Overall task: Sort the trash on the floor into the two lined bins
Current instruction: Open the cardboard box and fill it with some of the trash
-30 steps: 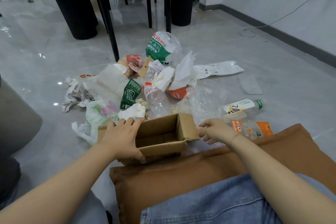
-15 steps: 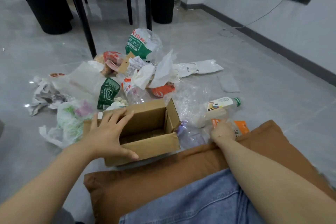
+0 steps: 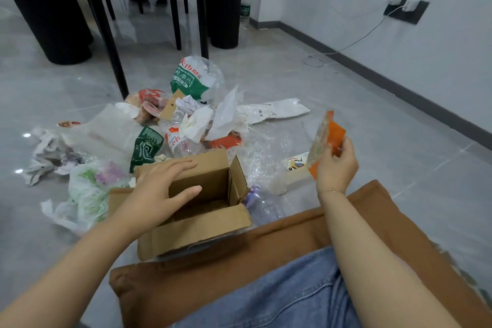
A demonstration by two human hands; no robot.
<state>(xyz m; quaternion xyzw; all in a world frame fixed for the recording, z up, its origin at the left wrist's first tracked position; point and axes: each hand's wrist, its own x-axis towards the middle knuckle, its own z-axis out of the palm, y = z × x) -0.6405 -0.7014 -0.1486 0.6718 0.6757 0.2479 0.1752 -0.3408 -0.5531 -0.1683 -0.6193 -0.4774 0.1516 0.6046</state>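
- Your left hand (image 3: 157, 192) rests flat, fingers straight, on the open cardboard box (image 3: 205, 210).
- Your right hand (image 3: 336, 165) pinches an orange-and-clear wrapper (image 3: 323, 138), raised above the floor (image 3: 372, 120).

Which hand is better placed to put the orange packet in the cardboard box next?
The right hand, probably. It already pinches the orange packet, raised beside the open cardboard box. The left hand rests open on the box's far flap and holds nothing.

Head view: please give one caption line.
Right hand lifts orange packet; left hand rests over cardboard box.
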